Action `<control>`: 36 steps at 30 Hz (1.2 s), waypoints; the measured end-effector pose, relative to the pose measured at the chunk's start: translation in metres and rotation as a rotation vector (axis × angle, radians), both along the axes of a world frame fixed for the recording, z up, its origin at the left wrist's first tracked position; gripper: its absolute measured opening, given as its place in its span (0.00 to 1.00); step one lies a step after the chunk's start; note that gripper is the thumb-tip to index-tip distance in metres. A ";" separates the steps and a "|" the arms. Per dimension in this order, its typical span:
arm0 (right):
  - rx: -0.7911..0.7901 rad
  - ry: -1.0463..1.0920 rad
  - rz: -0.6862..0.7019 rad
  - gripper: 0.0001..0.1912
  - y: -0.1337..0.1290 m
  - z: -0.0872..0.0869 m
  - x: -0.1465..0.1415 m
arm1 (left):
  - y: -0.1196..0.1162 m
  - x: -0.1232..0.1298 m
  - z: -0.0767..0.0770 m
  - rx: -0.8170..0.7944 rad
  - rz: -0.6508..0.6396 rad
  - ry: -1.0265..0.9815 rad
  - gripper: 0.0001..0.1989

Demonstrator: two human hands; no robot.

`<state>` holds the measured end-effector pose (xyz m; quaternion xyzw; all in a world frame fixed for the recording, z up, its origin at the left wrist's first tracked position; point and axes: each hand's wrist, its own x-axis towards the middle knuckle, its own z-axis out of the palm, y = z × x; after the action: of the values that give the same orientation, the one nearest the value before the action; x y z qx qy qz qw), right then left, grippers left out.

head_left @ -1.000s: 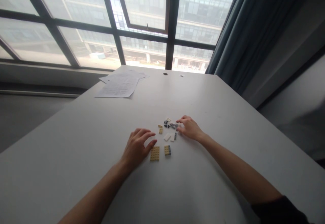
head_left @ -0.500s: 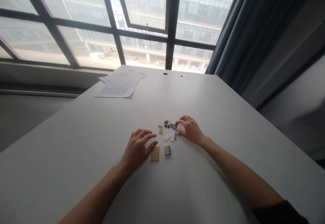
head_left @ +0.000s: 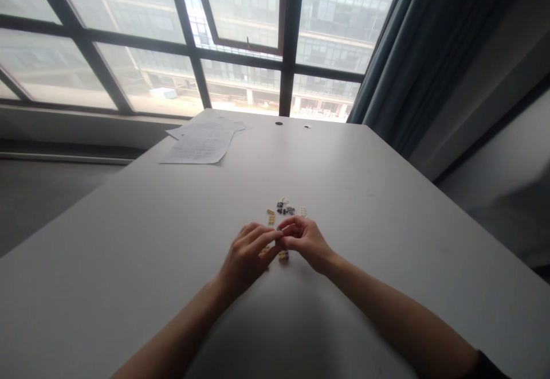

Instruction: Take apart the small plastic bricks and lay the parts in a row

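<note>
My left hand (head_left: 247,253) and my right hand (head_left: 308,246) meet over the middle of the table, fingertips touching or nearly so. Between them both pinch a small grey building brick (head_left: 278,229), mostly covered by the fingers. Under the left fingers, a yellow studded plate (head_left: 267,249) is partly hidden. Beside it sits a yellow and grey brick (head_left: 283,256), its top edge covered by the right hand. Just beyond the hands are small yellow bricks (head_left: 271,219), several dark grey pieces (head_left: 281,204) and a white studded brick (head_left: 303,211).
All this lies on a large white table (head_left: 365,195). Printed papers (head_left: 200,141) rest at its far left, and two cable holes (head_left: 279,123) sit near the back edge. Windows (head_left: 240,81) and a dark curtain (head_left: 387,69) stand beyond.
My right hand has come left and nearer from the grey pieces, bringing a small grey brick. My left hand has moved right to meet it, closing on the brick.
</note>
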<state>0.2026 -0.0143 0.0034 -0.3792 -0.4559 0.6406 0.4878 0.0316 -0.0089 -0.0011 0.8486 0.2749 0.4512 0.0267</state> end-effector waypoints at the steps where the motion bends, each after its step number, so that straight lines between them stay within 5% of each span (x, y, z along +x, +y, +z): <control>1: -0.003 0.008 -0.015 0.13 0.000 0.001 -0.001 | 0.000 -0.001 0.000 0.008 0.000 0.003 0.09; 15: 0.242 -0.430 -0.090 0.19 -0.008 0.004 0.000 | 0.003 -0.006 -0.001 -0.025 0.049 0.101 0.13; 27: 0.306 -0.864 -0.365 0.11 0.026 -0.007 0.066 | 0.024 -0.023 -0.009 -0.965 0.077 -0.662 0.25; 31: 0.402 -1.080 -0.277 0.11 0.025 -0.013 0.074 | 0.021 -0.022 -0.008 -0.911 0.100 -0.561 0.24; 36: 0.432 -1.255 -0.263 0.13 0.024 -0.017 0.071 | 0.014 -0.016 0.002 -0.611 0.124 -0.264 0.17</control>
<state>0.2739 0.0099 -0.0136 -0.6257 -0.7207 0.1289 0.2692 0.0153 0.0053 0.0005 0.7173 0.4427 0.4547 0.2877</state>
